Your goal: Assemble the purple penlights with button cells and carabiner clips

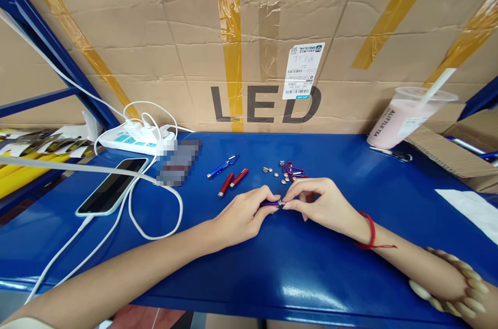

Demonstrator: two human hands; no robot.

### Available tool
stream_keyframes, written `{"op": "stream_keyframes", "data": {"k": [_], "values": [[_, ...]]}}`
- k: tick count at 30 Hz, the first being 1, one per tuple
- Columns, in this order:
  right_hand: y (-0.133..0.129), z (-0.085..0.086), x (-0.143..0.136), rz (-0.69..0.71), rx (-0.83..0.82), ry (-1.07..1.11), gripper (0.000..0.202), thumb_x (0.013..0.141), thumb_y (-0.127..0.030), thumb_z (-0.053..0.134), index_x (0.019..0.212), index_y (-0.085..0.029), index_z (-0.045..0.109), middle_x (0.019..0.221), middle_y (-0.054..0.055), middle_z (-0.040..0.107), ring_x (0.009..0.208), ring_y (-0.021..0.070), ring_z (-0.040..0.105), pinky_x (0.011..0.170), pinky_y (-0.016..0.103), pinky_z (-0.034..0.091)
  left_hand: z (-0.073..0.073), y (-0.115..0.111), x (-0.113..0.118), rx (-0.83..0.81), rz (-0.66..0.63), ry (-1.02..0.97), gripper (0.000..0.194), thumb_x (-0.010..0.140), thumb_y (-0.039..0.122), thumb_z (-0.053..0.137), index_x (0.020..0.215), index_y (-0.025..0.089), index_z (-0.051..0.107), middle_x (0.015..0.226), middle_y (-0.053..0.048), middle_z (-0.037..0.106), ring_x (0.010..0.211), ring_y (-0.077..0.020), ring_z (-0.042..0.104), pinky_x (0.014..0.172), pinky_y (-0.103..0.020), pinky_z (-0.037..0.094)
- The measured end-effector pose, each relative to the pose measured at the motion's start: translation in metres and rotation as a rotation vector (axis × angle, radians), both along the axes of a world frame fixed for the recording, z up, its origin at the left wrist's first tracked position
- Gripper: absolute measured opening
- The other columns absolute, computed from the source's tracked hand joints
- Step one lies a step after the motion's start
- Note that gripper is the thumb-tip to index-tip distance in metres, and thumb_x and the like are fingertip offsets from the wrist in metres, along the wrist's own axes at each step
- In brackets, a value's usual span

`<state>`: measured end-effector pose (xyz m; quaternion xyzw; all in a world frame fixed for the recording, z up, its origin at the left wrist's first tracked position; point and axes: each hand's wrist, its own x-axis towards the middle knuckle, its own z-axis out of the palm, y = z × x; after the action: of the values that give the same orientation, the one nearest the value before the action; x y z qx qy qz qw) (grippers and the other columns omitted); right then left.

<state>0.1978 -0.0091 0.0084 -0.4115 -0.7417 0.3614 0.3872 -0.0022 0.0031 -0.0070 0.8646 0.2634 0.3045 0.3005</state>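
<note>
Left hand (241, 215) clamps the purple tube (269, 204), seemingly steadying it, while right hand (326, 202), grip together, pinches its silver end (281, 204)

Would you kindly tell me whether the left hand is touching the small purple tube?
Touching: the head view shows the left hand gripping the purple tube between its thumb and fingers.
</note>
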Motion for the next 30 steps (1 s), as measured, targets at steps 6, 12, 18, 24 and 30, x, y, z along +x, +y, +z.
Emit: {"op": "stream_keyframes", "data": {"k": [6, 12, 18, 24, 30], "values": [[-0.002, 0.002, -0.006, -0.025, -0.409, 0.003, 0.033, 0.057, -0.042, 0.077, 0.061, -0.012, 0.063, 0.047, 0.0, 0.055, 0.03, 0.006, 0.043, 0.029, 0.016, 0.029, -0.005, -0.003, 0.0, 0.386, -0.043, 0.022, 0.017, 0.093, 0.016, 0.036, 0.081, 0.014, 0.048, 0.071, -0.006, 0.059, 0.064, -0.0155, 0.055, 0.059, -0.025, 0.045], [-0.013, 0.004, -0.015, -0.006, -0.584, 0.146, 0.033, 0.058, -0.04, 0.076, 0.064, -0.012, 0.061, 0.054, 0.001, 0.06, 0.029, 0.0039, 0.039, 0.027, 0.015, 0.025, -0.004, -0.003, -0.002, 0.566, -0.036, -0.015, 0.018, 0.092, 0.011, 0.034, 0.086, 0.013, 0.051, 0.071, -0.006, 0.061, 0.061, -0.0147, 0.055, 0.056, -0.026, 0.043], [-0.019, 0.009, -0.015, 0.064, -0.73, 0.206, 0.036, 0.063, -0.044, 0.073, 0.065, -0.011, 0.059, 0.054, 0.0, 0.058, 0.03, 0.0018, 0.036, 0.027, 0.013, 0.021, -0.002, -0.004, -0.002, 0.666, -0.016, 0.0, 0.022, 0.09, 0.006, 0.033, 0.1, 0.013, 0.051, 0.076, -0.005, 0.064, 0.064, -0.0148, 0.057, 0.057, -0.026, 0.044], [-0.016, 0.008, -0.016, -0.056, -0.686, 0.15, 0.042, 0.064, -0.052, 0.069, 0.07, -0.013, 0.057, 0.044, -0.006, 0.047, 0.03, 0.0034, 0.036, 0.025, 0.012, 0.025, 0.001, -0.005, 0.002, 0.516, 0.071, 0.038, 0.016, 0.092, 0.014, 0.038, 0.097, 0.015, 0.053, 0.078, -0.003, 0.065, 0.063, -0.0148, 0.056, 0.059, -0.026, 0.046], [-0.011, 0.003, -0.013, -0.034, -0.633, 0.133, 0.04, 0.067, -0.05, 0.068, 0.074, -0.012, 0.057, 0.059, -0.002, 0.056, 0.033, 0.0017, 0.039, 0.026, 0.011, 0.029, -0.001, -0.004, 0.003, 0.4, 0.126, 0.087, 0.016, 0.091, 0.016, 0.038, 0.096, 0.015, 0.053, 0.082, -0.004, 0.064, 0.07, -0.0158, 0.058, 0.064, -0.027, 0.047]]}}
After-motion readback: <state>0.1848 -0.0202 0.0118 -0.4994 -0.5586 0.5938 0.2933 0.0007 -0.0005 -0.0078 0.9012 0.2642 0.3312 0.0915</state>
